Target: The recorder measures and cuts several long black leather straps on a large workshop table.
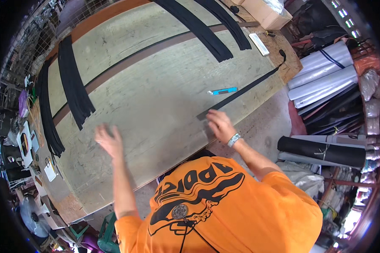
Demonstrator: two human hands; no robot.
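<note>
My left hand point(109, 142) hovers over or rests on the left part of the worktable point(156, 139), near the cut end of a bundle of black strips point(74, 82). It is open, fingers apart and slightly blurred, with nothing seen in it. At the near end of a long narrow black strip point(245, 91), my right hand point(220, 126) has its fingertips against or just over the material. Its fingers are bent but apart, and no grip shows. The strip runs flat toward the far right corner and curls there. A blue utility knife point(223, 91) lies just beyond it.
More black strip bundles point(198, 31) point(226, 25) lie across the far table, another point(46, 109) along the left. A brown band point(126, 63) crosses the surface. At right are a white rectangular block point(259, 44), a cardboard box point(268, 14) and material rolls point(321, 152).
</note>
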